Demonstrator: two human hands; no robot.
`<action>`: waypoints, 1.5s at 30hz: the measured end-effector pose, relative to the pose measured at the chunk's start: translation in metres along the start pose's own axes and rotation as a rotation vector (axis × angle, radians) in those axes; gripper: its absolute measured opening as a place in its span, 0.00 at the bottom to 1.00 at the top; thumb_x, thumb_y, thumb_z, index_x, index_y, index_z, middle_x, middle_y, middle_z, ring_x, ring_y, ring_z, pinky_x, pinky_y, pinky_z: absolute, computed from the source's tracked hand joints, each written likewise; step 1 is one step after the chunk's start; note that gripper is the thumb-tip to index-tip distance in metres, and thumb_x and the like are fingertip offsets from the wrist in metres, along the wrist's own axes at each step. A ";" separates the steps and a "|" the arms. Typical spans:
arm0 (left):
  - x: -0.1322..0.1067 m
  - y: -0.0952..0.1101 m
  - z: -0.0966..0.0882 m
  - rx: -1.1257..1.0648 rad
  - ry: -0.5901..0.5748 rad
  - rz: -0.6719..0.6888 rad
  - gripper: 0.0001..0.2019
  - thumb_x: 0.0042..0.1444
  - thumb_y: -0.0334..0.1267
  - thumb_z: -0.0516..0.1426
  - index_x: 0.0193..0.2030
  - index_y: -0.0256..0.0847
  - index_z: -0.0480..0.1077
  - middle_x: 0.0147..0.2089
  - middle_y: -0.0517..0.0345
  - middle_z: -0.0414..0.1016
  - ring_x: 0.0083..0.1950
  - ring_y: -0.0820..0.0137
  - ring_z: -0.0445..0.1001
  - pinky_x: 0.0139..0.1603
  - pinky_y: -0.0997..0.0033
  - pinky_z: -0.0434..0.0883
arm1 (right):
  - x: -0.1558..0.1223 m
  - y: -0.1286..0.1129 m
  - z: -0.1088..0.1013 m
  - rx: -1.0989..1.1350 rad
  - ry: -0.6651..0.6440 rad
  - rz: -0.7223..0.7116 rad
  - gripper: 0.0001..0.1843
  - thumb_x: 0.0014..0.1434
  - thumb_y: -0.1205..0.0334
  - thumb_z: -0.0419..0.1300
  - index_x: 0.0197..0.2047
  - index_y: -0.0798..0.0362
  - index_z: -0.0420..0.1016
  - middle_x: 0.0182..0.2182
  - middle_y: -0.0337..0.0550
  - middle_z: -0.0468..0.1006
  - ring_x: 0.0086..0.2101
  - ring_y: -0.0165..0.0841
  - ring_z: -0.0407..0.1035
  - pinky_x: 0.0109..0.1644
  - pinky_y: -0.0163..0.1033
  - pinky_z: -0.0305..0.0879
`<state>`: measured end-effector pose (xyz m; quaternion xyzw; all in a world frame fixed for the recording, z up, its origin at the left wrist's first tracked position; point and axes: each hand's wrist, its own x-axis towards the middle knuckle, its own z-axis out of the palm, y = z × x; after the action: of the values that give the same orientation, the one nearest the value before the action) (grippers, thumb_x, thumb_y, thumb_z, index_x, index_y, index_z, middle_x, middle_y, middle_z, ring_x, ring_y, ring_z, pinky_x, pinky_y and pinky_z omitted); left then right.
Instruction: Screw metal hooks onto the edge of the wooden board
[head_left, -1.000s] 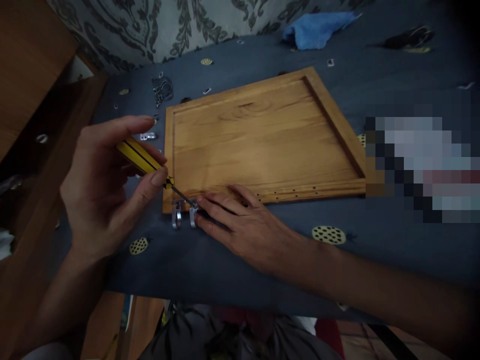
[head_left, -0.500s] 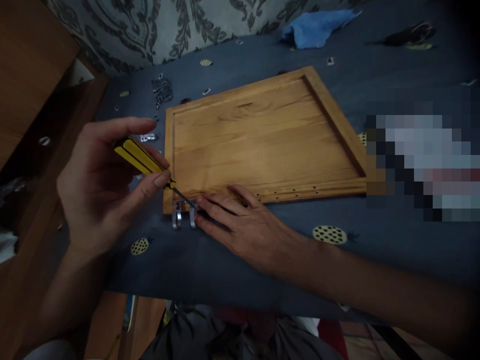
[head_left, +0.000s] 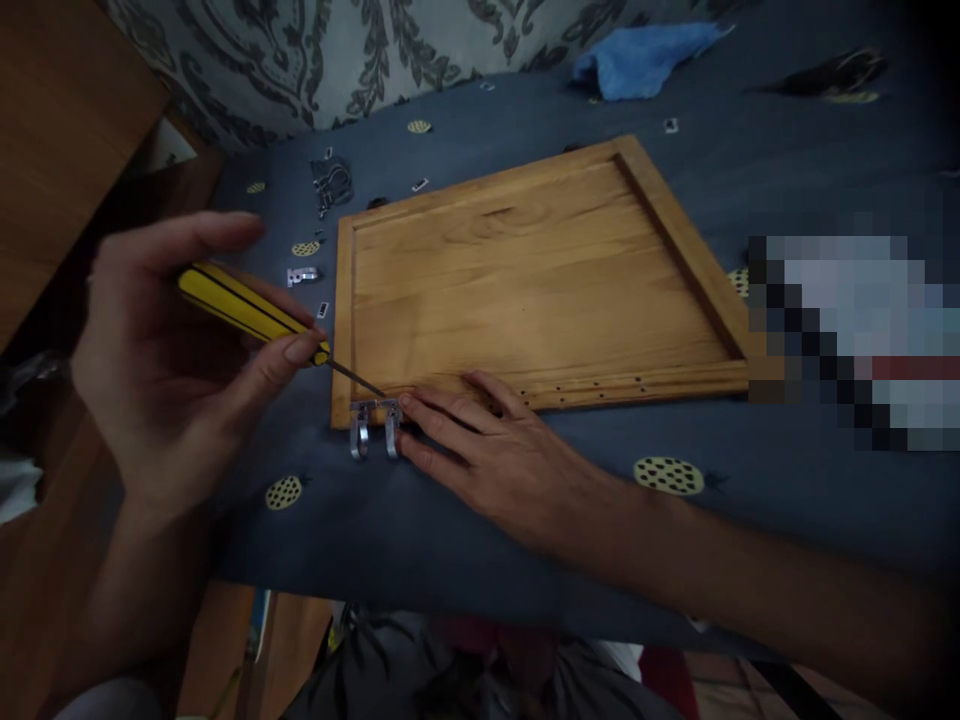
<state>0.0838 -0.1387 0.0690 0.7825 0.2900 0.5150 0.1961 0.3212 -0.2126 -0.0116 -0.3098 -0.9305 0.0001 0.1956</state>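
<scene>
A wooden panel (head_left: 525, 280) with a raised rim lies on a dark blue patterned cloth (head_left: 465, 520). A double metal hook (head_left: 373, 424) sits at the panel's near left corner. My left hand (head_left: 172, 370) is closed round a yellow and black screwdriver (head_left: 247, 312), its thin shaft slanting down to the hook's plate. My right hand (head_left: 487, 455) lies flat beside the hook, fingers stretched along the panel's near edge, fingertips touching the hook. A row of small holes (head_left: 592, 385) runs along that edge.
Loose metal hooks (head_left: 331, 182), a bracket (head_left: 301, 275) and small screws lie left of and behind the panel. A blue rag (head_left: 645, 55) is at the back. A blurred-out patch (head_left: 855, 340) is at the right. A wooden cabinet (head_left: 60, 140) stands at the left.
My left hand has drawn the screwdriver handle back to the left and lowered it, so more of the shaft shows. The right hand has stayed by the hook.
</scene>
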 end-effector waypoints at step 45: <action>-0.003 0.014 0.002 0.422 -0.170 0.177 0.31 0.59 0.36 0.70 0.67 0.61 0.71 0.56 0.65 0.81 0.50 0.59 0.85 0.46 0.57 0.87 | 0.001 -0.001 0.003 -0.016 -0.012 0.024 0.21 0.71 0.67 0.57 0.66 0.55 0.73 0.66 0.56 0.74 0.67 0.46 0.64 0.67 0.62 0.65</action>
<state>0.0886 -0.1511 0.0749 0.8690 0.3039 0.3904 0.0058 0.3186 -0.2122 -0.0135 -0.3225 -0.9278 -0.0034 0.1874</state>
